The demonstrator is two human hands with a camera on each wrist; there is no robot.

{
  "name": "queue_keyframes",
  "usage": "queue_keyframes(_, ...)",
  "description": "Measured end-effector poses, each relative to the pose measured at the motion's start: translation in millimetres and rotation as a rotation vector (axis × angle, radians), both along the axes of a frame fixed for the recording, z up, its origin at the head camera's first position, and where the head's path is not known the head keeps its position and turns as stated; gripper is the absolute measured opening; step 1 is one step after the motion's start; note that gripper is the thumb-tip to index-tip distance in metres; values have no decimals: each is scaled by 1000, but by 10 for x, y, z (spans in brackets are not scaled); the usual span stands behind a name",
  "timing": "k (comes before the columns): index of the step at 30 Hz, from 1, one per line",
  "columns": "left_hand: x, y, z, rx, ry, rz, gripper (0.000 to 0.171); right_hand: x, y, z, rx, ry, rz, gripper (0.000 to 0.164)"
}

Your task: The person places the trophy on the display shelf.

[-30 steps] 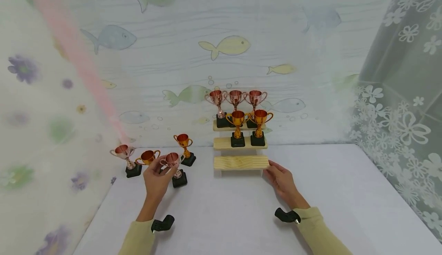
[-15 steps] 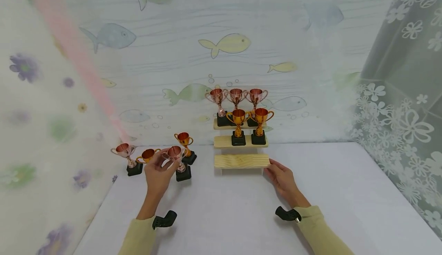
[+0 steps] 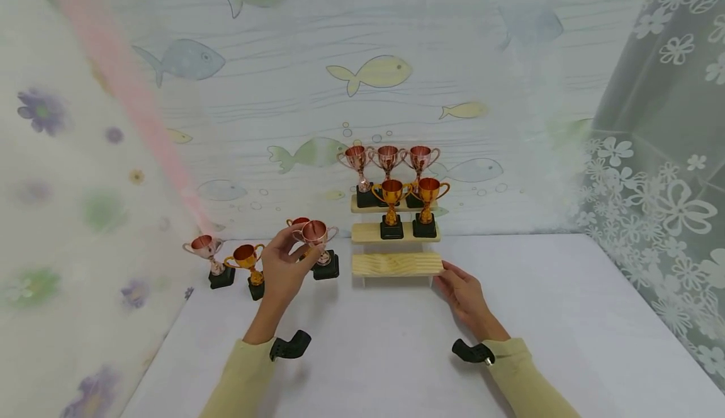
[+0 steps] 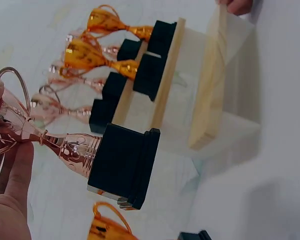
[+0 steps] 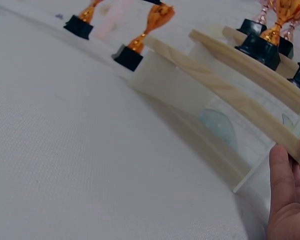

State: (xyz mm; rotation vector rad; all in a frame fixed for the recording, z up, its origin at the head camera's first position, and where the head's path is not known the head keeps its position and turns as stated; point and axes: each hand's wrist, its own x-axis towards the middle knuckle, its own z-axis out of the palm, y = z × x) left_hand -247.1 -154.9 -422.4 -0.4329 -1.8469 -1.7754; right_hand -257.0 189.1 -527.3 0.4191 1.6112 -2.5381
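My left hand (image 3: 286,272) grips a rose-gold trophy cup (image 3: 315,233) by its bowl, lifted off the table. In the left wrist view its black base (image 4: 122,162) hangs apart from the tiered display stand. My right hand (image 3: 466,295) pinches the right end of the display stand's lowest wooden step (image 3: 396,265), thumb above and fingers below the board. Two gold trophies (image 3: 391,194) stand on the middle step (image 3: 365,233), with three rose-gold trophies (image 3: 356,160) on the top step behind them. Nothing stands on the lowest step.
On the left of the white table (image 3: 362,355) stand a rose-gold trophy (image 3: 204,248) and a gold trophy (image 3: 245,257). Another gold trophy (image 3: 297,221) is mostly hidden behind the lifted one. A fish-patterned curtain (image 3: 272,103) hangs close behind the stand.
My left hand has carried the rose-gold trophy up and to the right, past the gold trophies and nearer the stand. The right hand keeps its hold on the lowest step.
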Motion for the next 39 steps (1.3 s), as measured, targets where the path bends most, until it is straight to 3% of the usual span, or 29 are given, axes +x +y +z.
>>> queue_keyframes(7, -134, 209, 98, 8, 28, -77, 47, -10, 4, 13, -8, -3, -2, 52)
queue_keyframes(19, -455, 485, 178, 45, -11, -102, 43, 14, 29, 2, 8, 12, 5, 54)
queue_keyframes(26, -645, 630, 200, 20, -22, -108, 43, 12, 39, -18, 5, 16, -8, 52)
queue_keyframes(29, -673, 680, 207, 21, -16, -108, 43, 7, 35, -27, -3, 23, -14, 53)
queue_keyframes(33, -598, 735, 288, 25, -11, -120, 42, 2, 23, -29, -19, 29, -21, 52)
queue_keyframes(36, -631, 753, 243, 35, 3, -121, 41, 9, 6, -16, -20, 26, -18, 52)
queue_keyframes(39, -742, 759, 138, 39, 15, -116, 41, 13, -8, -6, -24, 27, -18, 53)
